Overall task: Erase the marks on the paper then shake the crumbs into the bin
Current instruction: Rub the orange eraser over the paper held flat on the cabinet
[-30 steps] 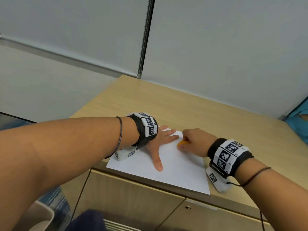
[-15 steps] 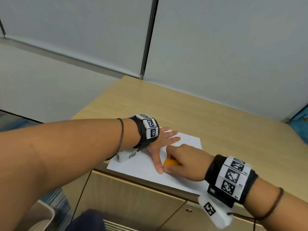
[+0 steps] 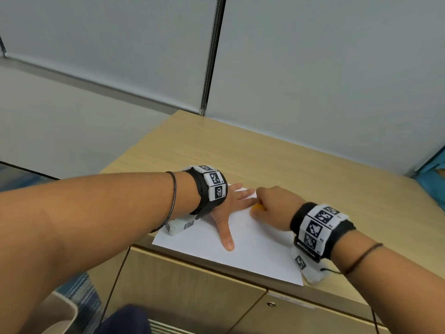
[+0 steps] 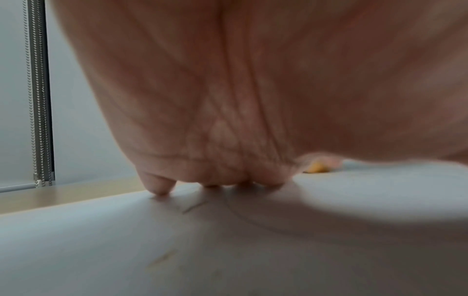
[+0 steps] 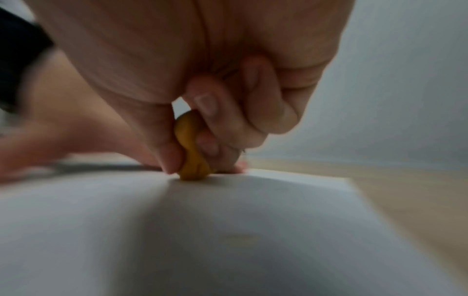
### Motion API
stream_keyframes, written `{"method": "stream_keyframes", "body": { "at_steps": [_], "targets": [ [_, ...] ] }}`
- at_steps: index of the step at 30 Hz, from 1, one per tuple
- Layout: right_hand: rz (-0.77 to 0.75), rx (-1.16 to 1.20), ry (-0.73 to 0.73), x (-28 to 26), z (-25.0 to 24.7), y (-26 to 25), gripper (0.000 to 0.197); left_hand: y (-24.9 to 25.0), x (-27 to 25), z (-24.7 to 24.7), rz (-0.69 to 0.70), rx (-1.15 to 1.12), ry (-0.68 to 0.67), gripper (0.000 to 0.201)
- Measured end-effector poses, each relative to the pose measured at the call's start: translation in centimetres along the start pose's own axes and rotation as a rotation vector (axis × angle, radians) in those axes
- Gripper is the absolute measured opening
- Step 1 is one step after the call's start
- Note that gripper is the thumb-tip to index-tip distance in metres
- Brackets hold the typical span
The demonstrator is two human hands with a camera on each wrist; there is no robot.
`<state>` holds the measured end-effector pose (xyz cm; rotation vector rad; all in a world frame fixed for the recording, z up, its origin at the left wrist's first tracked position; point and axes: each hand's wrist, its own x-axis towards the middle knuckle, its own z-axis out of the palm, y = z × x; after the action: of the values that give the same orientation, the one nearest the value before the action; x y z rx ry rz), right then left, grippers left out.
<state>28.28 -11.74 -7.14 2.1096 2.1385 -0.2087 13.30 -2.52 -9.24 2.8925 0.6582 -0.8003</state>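
Wooden cabinet top (image 3: 301, 169) bearing white paper (image 3: 260, 249). My left hand (image 3: 228, 208) presses it, fingers flat. My right hand (image 3: 272, 207) pinches a yellow eraser (image 5: 191, 148) against the sheet.

Office: grey partition panels (image 3: 313, 56) with metal joint strip (image 3: 212, 56), light-wood cabinet (image 3: 277, 165), patterned blue carpet (image 3: 81, 290).

Light wood-grain cabinet top (image 3: 301, 165), two cabinet doors (image 3: 192, 285) below it, small round lock (image 3: 271, 304) on the right door. Grey partition panels (image 3: 337, 68) behind, metal joint strip (image 3: 213, 56) between them. Blue striped carpet (image 3: 84, 290) lower left. Teal object (image 3: 433, 165) at far right edge, unclear what.
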Motion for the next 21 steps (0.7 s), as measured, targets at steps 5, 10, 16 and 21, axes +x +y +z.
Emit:
{"method": "stream_keyframes", "body": {
  "at_steps": [5, 10, 16, 21],
  "targets": [
    [-0.247, 0.135, -0.086, -1.6, 0.9, -2.4, 0.032, 0.0, 0.1, 0.1, 0.004, 0.029, -0.014, 0.144],
    [-0.105, 0.061, 0.004, 0.4, 0.3, -1.0, 0.025, -0.2, 0.5, 0.3, -0.012, 0.018, -0.025, 0.147],
    [-0.086, 0.074, -0.08, 0.3, -0.7, -0.7, 0.015, -0.1, 0.3, 0.3, 0.01, 0.017, -0.008, 0.141],
    [-0.255, 0.165, -0.038, -1.5, 1.0, -2.9, 0.016, -0.1, 0.2, 0.2, -0.012, 0.028, -0.018, 0.143]
  ]
}}
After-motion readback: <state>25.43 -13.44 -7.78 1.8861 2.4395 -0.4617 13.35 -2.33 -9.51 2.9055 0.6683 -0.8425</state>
